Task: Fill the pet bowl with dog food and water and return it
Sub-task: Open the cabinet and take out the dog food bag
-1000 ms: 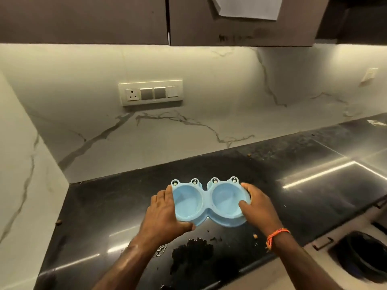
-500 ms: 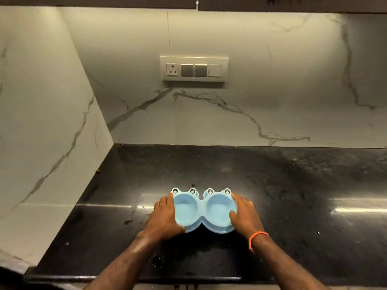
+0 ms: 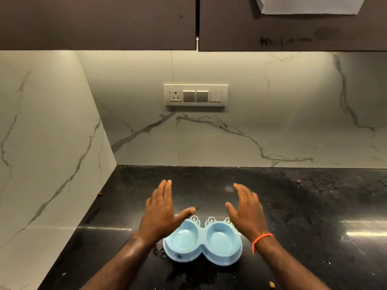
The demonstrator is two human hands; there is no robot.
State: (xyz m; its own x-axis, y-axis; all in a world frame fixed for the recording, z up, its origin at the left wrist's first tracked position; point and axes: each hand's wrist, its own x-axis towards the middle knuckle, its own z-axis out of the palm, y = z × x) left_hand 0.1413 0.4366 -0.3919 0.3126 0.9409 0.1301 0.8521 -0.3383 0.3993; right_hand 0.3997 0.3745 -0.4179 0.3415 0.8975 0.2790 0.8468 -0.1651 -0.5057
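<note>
A light blue double pet bowl [image 3: 202,241] with frog-eye knobs on its far rim rests on the black countertop [image 3: 303,206]. Both of its round wells look empty of food. My left hand [image 3: 162,212] hovers above the bowl's left side with fingers straight and spread. My right hand [image 3: 246,210], with an orange thread at the wrist, is raised over the bowl's right side, fingers straight. Neither hand touches the bowl.
A marble wall with a socket and switch plate [image 3: 195,95] rises behind the counter, and another marble wall closes the left side. Dark wall cabinets [image 3: 98,21] hang overhead. A few kibble bits [image 3: 272,284] and a wet patch [image 3: 160,253] lie on the counter near the bowl.
Both hands have let go of the bowl and lifted off it with fingers spread. The bowl now sits on the counter on its own, and the camera has tilted up.
</note>
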